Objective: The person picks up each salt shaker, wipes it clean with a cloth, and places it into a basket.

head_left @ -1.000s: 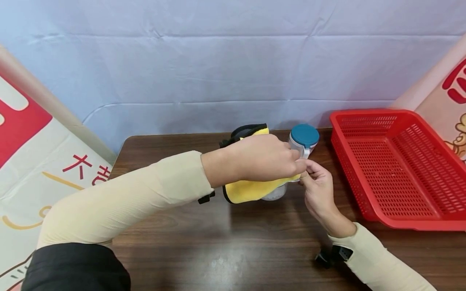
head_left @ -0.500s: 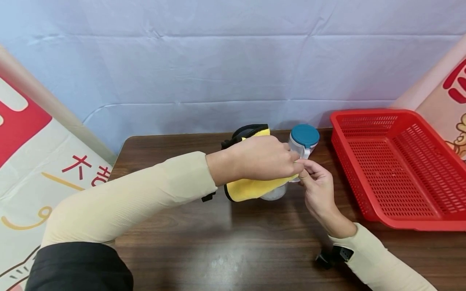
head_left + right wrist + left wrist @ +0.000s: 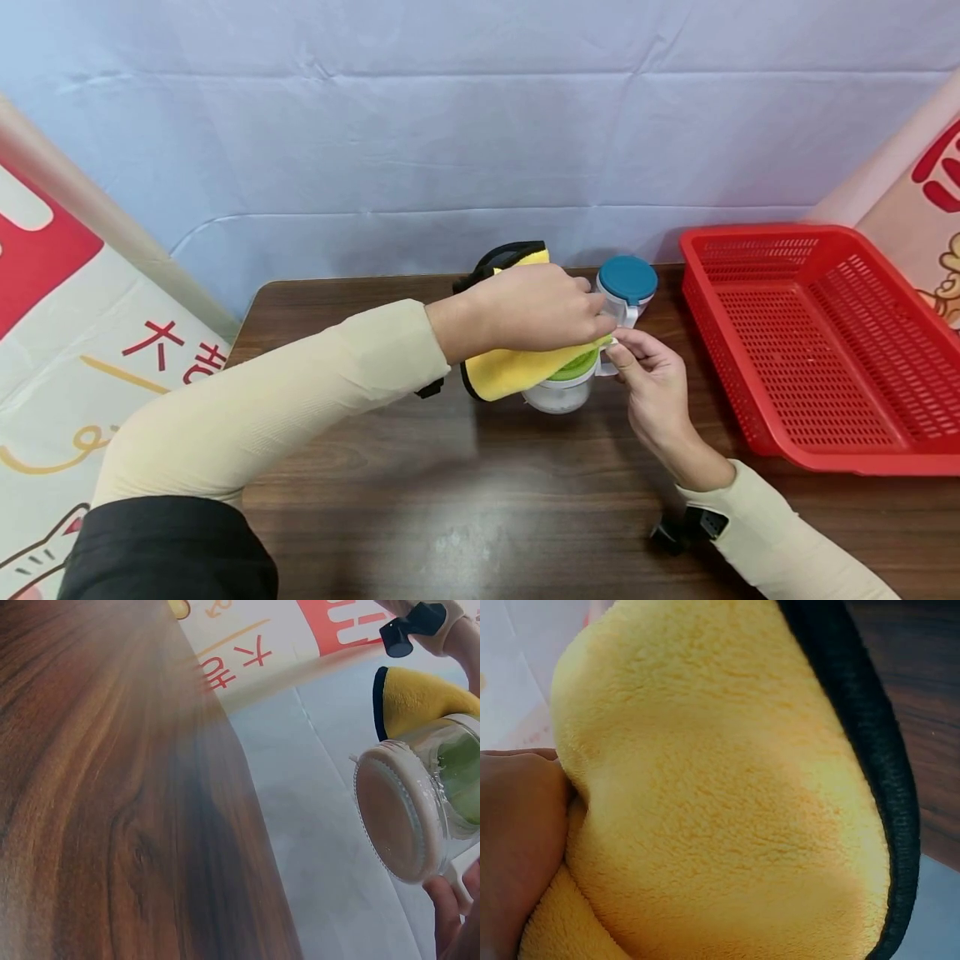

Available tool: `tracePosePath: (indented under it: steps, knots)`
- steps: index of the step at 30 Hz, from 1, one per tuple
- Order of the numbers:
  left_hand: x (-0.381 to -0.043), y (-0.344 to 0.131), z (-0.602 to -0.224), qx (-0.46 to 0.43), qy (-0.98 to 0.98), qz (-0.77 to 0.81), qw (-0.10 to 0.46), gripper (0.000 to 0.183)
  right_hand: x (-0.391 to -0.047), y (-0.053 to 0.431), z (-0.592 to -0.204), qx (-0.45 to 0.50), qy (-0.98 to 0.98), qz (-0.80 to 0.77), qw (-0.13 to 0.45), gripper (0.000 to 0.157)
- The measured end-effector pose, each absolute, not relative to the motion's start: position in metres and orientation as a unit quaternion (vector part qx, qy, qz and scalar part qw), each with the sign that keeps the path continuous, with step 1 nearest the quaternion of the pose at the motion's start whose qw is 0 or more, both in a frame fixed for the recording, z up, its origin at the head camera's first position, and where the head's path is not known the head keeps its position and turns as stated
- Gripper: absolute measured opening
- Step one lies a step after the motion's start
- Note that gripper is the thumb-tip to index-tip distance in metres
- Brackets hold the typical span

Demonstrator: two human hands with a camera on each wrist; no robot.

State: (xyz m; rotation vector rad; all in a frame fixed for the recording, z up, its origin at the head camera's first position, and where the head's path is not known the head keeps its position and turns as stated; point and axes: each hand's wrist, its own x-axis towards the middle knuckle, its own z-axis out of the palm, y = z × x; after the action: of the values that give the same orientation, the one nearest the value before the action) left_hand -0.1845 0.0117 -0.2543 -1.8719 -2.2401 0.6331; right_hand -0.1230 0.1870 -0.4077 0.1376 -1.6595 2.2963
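My left hand (image 3: pixel 528 308) holds a yellow plush cloth (image 3: pixel 506 371) with a black border over a clear jar (image 3: pixel 557 398). A green lid (image 3: pixel 576 365) shows at the cloth's lower edge. The cloth (image 3: pixel 720 787) fills most of the left wrist view, and the left fingertips are hidden there. On the jar's right side, my right hand (image 3: pixel 654 379) pinches its white handle between thumb and fingers. The right wrist view shows the round base of the jar (image 3: pixel 394 814) facing the camera, with the right fingers (image 3: pixel 444 915) below it.
A second jar with a blue lid (image 3: pixel 627 280) stands behind the right hand. A red perforated basket (image 3: pixel 765 442) sits to the right on the brown wooden table (image 3: pixel 420 508). A pale cloth backdrop (image 3: pixel 450 150) hangs behind the table.
My left hand and the yellow cloth have shifted slightly up and away, uncovering part of the green lid and more of the jar. The right hand stays in place.
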Motion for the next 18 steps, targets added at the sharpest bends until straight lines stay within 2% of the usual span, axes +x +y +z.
tracePosePath:
  steps: [18]
  knots:
    - [-0.219,0.003,-0.261,-0.592,-0.772,0.226,0.050,0.026,-0.123,0.188,-0.409,0.064,-0.577,0.800,0.150,0.022]
